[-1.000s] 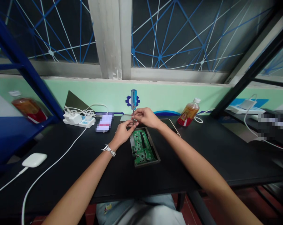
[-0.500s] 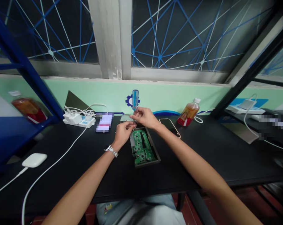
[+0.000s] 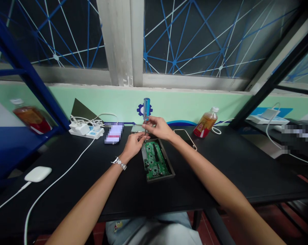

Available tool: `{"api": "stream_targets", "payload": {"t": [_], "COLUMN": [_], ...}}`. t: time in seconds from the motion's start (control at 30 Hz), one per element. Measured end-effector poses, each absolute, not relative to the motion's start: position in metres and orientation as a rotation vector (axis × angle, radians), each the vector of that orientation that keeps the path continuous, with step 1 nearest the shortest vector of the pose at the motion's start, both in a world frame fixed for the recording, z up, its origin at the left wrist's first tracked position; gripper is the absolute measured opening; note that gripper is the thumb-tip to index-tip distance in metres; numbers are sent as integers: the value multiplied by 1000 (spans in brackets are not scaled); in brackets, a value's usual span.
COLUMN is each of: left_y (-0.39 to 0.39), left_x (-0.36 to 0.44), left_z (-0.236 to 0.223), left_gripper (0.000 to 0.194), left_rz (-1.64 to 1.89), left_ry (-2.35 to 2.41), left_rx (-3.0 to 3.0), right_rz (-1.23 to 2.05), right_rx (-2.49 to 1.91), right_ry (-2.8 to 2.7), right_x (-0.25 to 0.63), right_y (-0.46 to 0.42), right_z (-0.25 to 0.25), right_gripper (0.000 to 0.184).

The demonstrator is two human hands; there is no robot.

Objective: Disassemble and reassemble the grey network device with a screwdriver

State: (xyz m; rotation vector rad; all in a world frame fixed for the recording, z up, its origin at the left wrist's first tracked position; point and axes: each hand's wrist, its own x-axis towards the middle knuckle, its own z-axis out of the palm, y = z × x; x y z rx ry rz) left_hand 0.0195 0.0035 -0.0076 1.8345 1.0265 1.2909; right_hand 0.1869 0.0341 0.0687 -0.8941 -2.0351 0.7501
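A screwdriver (image 3: 146, 108) with a clear and blue handle stands nearly upright at the far left corner of a green circuit board (image 3: 154, 158). The board lies in a shallow metal tray-like casing (image 3: 171, 166) on the desk. My right hand (image 3: 157, 127) is closed on the screwdriver, its fingers around the lower end of the handle and the top of the shaft. My left hand (image 3: 134, 144) is closed too, fingertips pinched at the lower shaft. Those fingers partly cover the tip, and any screw there is hidden.
Behind the board lies a phone with a light rim (image 3: 186, 139), beside a drink bottle (image 3: 206, 122). At left are a lit phone (image 3: 114, 132), a power strip (image 3: 86, 131) and a white charger (image 3: 38, 174). A long white cable (image 3: 67, 170) crosses the black desk (image 3: 189, 194).
The screwdriver's handle has turned slightly and shifted a touch left. Both hands stay at the same corner of the board, nearly unmoved.
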Motion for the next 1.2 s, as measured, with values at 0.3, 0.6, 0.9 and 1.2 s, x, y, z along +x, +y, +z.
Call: {"api": "stream_targets", "payload": {"t": [0.3,0.6,0.9,1.2], "left_y": [8,3,-1,-2], "left_x": [17,19,22,-5], "left_z": [-13,-10,-7,11], "left_gripper": [27,28,25,25], "left_rz": [1261,1240,1255,1038], "left_ry": [963,1008,1086,1339], "left_rx": [1794,1875,1962,2409], "right_rz": [1142,561,428,350], "right_rx": [-669,-804,-943,-997], "right_ry": [-1906,-1786,-1769,-1788], "right_x": [188,175,166,171], "right_y": [36,33,29,28], "right_z": [78,70,70,72], "right_gripper": [35,28,27,34]}}
